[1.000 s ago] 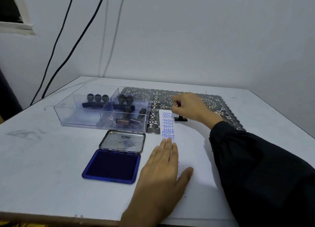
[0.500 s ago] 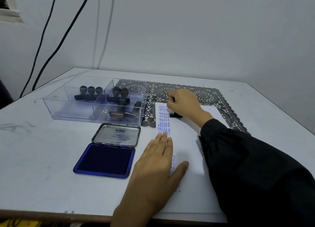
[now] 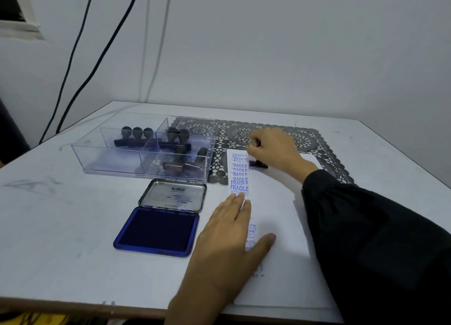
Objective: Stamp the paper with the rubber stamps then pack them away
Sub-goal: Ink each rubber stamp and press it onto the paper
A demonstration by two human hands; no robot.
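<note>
Your right hand point(image 3: 271, 151) grips the stamp point(image 3: 259, 164) on the paper point(image 3: 280, 202); your left hand point(image 3: 227, 241) lies flat, fingers straight, pinning it.

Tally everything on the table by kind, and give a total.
Clear tray: 1
Rubber stamps: 8, seven in it, one in the right hand
Ink pad: 1
Paper: 1
Lace mat: 1
Total: 12

Setting: plain room, desk corner; home or small office, cannot tell which.
Evidence: scuffed white table point(image 3: 73, 227) against bare wall point(image 3: 268, 44); loose black cables point(image 3: 98, 63); lace placemat point(image 3: 305, 139); ink pad point(image 3: 156, 229).
</note>
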